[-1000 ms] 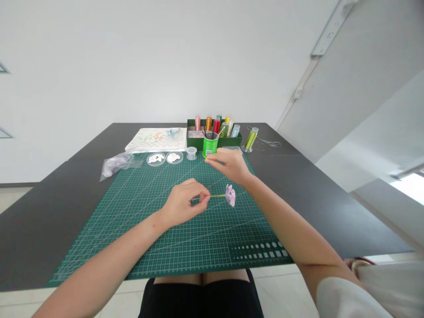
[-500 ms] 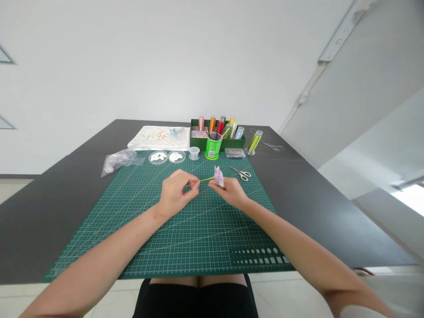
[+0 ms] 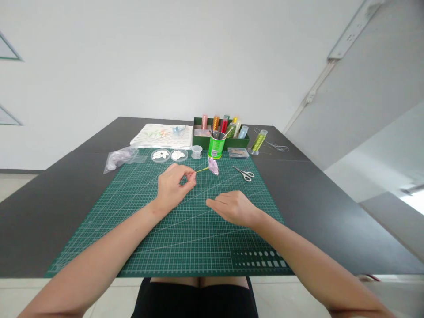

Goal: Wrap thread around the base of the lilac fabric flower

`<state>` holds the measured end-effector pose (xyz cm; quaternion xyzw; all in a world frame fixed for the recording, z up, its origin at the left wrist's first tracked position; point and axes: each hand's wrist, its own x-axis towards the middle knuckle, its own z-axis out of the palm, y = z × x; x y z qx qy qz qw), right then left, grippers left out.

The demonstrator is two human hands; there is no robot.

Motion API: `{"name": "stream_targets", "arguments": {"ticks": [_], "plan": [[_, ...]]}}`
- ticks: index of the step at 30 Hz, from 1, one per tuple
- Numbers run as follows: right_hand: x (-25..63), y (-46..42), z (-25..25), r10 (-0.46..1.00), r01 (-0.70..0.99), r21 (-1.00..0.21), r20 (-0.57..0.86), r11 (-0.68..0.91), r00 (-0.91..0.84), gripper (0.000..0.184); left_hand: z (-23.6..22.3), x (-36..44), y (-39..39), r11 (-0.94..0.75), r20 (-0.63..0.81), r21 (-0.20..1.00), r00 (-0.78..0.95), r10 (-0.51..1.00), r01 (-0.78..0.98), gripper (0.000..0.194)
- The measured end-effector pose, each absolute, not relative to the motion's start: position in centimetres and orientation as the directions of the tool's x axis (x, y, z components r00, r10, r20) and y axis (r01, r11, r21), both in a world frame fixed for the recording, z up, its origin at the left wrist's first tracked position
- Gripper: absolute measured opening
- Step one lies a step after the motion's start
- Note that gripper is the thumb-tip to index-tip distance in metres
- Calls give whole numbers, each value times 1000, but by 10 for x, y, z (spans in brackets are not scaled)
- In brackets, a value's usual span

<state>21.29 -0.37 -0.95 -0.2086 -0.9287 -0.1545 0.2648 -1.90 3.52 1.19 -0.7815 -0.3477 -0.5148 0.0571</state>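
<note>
My left hand (image 3: 172, 184) pinches the yellow-green stem of a small lilac paper flower (image 3: 213, 165), whose head points to the right above the green cutting mat (image 3: 139, 221). My right hand (image 3: 233, 207) hovers low over the mat's middle, palm down, fingers loosely together and pointing left, with nothing in it. Small scissors (image 3: 244, 173) lie on the mat to the right of the flower.
At the mat's far edge stand a green cup of tools (image 3: 216, 145), a dark green box of thread spools (image 3: 225, 130), a green wire spool (image 3: 257, 142), a small clear box (image 3: 238, 153), a clear jar (image 3: 196, 152), two petal dishes (image 3: 160, 155), a plastic bag (image 3: 119, 157) and a white sheet (image 3: 164, 135).
My right hand came back from the green cup, touched the flower head, then let go and dropped towards me. My left hand carried the flower away from me. The scissors came into view.
</note>
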Motion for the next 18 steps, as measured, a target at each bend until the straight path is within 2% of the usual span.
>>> {"name": "stream_targets", "arguments": {"ticks": [6, 8, 10, 13, 18], "plan": [[212, -11, -7, 286, 434, 163, 544, 886, -789, 23, 4, -20, 39, -713, 817, 263, 243, 522, 650, 14], [210, -13, -5, 281, 410, 114, 564, 905, -777, 23, 1, -19, 40, -711, 811, 249, 260, 524, 657, 14], [207, -15, -2, 309, 372, -20, 601, 928, -737, 23, -1, -18, 41, -710, 806, 234, 276, 524, 664, 14], [205, -19, 7, 412, 278, -305, 630, 911, -658, 24, -3, -17, 42, -701, 782, 239, 295, 549, 671, 14], [215, -25, 27, 687, 300, -637, 533, 710, -494, 25, -6, -14, 41, -707, 676, 267, 395, 622, 655, 13]]}}
